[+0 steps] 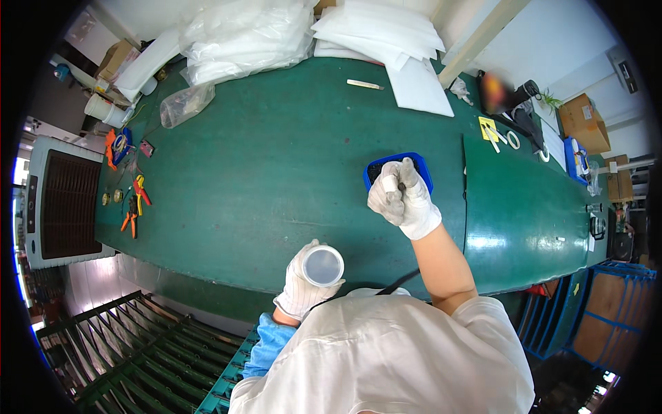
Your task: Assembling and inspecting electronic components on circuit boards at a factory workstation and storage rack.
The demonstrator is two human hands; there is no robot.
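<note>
Through the head camera, I view a green table [276, 172] from above its near edge. The gloved left hand [298, 283] grasps a round, pale container [323, 267] at that edge, the circular face turned upward. The gloved right hand [403, 193], fingers bent inward, overlaps a blue tray [425, 169] with dark contents; I cannot tell whether the fingers grip anything. The tray sits well in from the table's near and far edges. Pliers [131, 219] lie toward the left edge; white foam sheets [420, 86] lie along the far edge.

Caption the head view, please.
Gloved left hand holding a white-rimmed round container, gloved right hand at a blue tray.
</note>
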